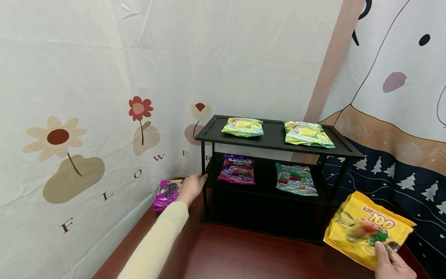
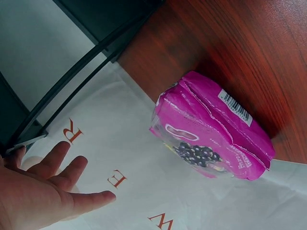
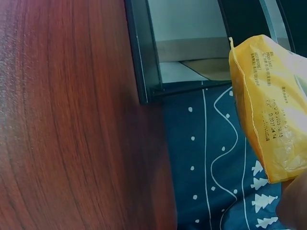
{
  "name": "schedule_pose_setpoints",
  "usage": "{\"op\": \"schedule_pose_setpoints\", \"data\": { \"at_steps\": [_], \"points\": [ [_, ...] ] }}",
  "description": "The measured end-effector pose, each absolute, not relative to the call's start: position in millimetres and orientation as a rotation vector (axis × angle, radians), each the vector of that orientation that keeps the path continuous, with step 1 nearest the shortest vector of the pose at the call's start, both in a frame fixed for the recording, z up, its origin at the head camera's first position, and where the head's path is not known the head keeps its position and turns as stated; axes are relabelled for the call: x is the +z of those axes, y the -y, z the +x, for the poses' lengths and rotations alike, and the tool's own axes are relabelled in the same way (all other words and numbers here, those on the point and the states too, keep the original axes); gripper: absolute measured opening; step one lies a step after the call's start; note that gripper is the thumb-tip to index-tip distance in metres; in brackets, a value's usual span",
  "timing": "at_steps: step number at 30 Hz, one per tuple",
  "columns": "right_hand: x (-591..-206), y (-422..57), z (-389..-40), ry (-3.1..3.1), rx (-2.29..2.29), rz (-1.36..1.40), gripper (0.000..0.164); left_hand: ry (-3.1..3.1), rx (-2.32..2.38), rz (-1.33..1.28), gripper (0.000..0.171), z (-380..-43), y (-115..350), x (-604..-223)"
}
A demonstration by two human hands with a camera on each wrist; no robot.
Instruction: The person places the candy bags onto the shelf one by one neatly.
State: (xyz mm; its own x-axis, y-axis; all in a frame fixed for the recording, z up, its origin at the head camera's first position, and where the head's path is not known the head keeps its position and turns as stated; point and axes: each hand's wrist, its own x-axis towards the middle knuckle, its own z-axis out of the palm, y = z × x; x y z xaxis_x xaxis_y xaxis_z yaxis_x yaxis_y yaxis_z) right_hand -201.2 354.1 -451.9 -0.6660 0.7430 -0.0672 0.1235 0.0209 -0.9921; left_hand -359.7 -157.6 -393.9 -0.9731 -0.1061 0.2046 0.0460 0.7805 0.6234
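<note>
My right hand (image 1: 391,263) pinches a yellow candy bag (image 1: 359,232) by its lower corner, in front of the right end of a black shelf rack (image 1: 268,143). In the right wrist view, the printed back of the yellow bag (image 3: 268,115) shows. My left hand (image 1: 191,188) is at the rack's left front post, its fingers extended and spread in the left wrist view; a fingertip appears to touch the frame. Beyond this hand, a purple candy bag (image 2: 206,129) with dark berries pictured on it leans against the wall, on the table.
Two green-yellow bags (image 1: 242,127) (image 1: 308,134) lie on the top shelf. A dark purple bag (image 1: 237,169) and a teal bag (image 1: 296,179) rest on the middle shelf. The rack stands on a reddish wooden table (image 1: 244,252), with printed cloth (image 1: 87,77) behind and beside it.
</note>
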Motion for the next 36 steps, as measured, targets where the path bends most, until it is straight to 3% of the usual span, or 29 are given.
{"op": "schedule_pose_setpoints", "data": {
  "at_steps": [14,36],
  "points": [
    [-441,-324,-199,2.007,1.558,-0.779,0.060,2.747,-0.972,0.043,0.049,-360,158,-394],
    [-465,-279,-205,2.339,1.413,-0.600,0.052,2.753,-0.982,0.048,0.050,-357,158,-391]
  ]
}}
